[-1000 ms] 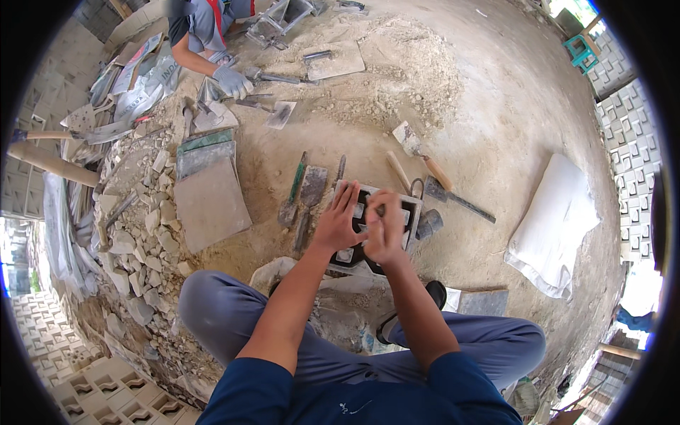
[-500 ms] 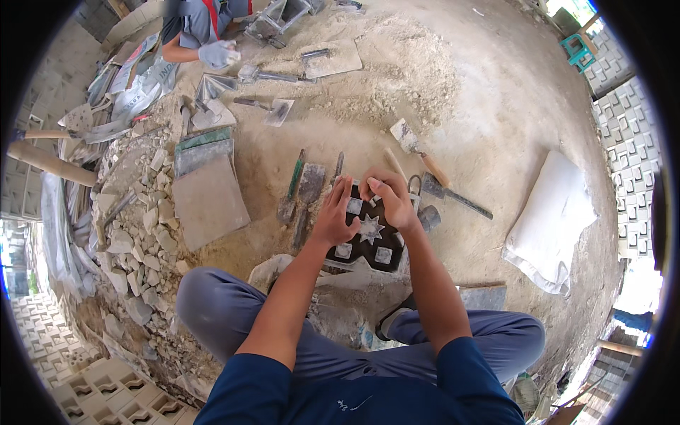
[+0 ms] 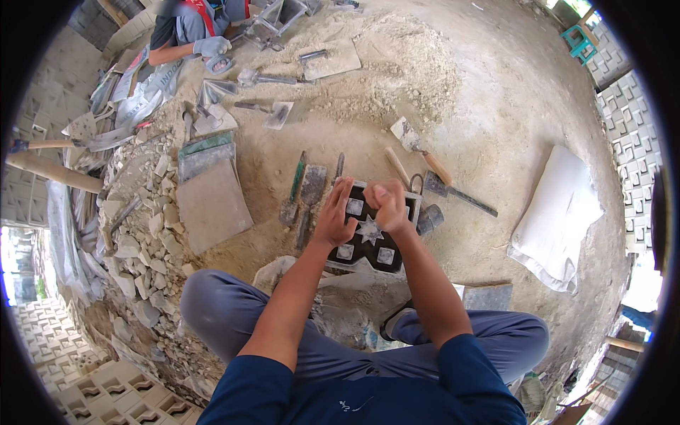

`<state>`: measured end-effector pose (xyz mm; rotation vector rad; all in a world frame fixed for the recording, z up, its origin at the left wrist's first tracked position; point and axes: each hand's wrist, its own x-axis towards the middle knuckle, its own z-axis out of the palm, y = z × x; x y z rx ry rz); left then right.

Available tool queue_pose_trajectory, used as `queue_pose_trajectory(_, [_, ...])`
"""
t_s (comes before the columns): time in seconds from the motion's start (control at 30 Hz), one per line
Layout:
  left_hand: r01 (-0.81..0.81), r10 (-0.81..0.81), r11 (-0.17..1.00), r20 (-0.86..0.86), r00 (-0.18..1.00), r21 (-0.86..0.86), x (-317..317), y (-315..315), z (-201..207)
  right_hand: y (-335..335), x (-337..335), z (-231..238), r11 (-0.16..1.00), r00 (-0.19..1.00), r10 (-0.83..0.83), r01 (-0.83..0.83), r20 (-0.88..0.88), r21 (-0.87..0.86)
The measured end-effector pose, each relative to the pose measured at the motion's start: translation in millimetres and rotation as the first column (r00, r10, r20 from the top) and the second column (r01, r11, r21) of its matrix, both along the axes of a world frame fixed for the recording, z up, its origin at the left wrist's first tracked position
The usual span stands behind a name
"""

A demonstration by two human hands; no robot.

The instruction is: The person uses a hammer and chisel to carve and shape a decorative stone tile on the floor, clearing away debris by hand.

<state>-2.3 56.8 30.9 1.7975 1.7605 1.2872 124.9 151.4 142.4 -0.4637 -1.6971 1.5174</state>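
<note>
A square mould (image 3: 364,248) lies in front of my crossed legs. It has a pale rim, dark recesses, a star-shaped block (image 3: 369,230) at its centre and small square blocks near its corners. My left hand (image 3: 336,218) lies along the mould's left side, fingers stretched out together and thumb pointing inward. Over the upper right part of the mould, my right hand (image 3: 388,204) is curled closed and slightly blurred. Whatever it may hold is hidden by its fingers. A dark cylindrical piece (image 3: 428,219) sits against the mould's right side.
Left of the mould are trowels (image 3: 312,184) and stacked flat boards (image 3: 212,205), with rubble (image 3: 145,248) beyond. A wooden-handled trowel (image 3: 437,168) lies ahead right; a folded white sack (image 3: 556,219) lies farther right. A gloved co-worker's hand (image 3: 212,47) works at the upper left.
My right hand has curled tighter and shifted a little over the mould. My left hand stays at its side. The co-worker's gloved hand has moved, and a round object now shows below it.
</note>
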Motion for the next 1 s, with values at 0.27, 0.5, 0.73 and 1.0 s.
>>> queue_pose_trajectory(0.27, [0.008, -0.008, 1.000, 0.004, 1.000, -0.012, 0, 2, 7, -11, 10, -13, 0.976, 0.997, 0.002, -0.020, 0.082, 0.217])
queue_pose_trajectory(0.5, [0.010, -0.010, 1.000, 0.041, 0.999, 0.011, 0, 0, -1, 3, 23, -14, 0.999, 1.000, 0.018, -0.018, 0.010, 0.028])
queue_pose_trajectory(0.73, [0.034, -0.034, 0.999, 0.039, 0.999, -0.001, -1, -1, -5, -8, 17, -4, 0.993, 0.997, -0.075, 0.071, -0.037, -0.095])
queue_pose_trajectory(1.0, [0.023, -0.023, 1.000, 0.021, 1.000, 0.007, -1, 1, -3, 2, 16, -4, 0.977, 0.995, -0.091, 0.080, -0.044, -0.199])
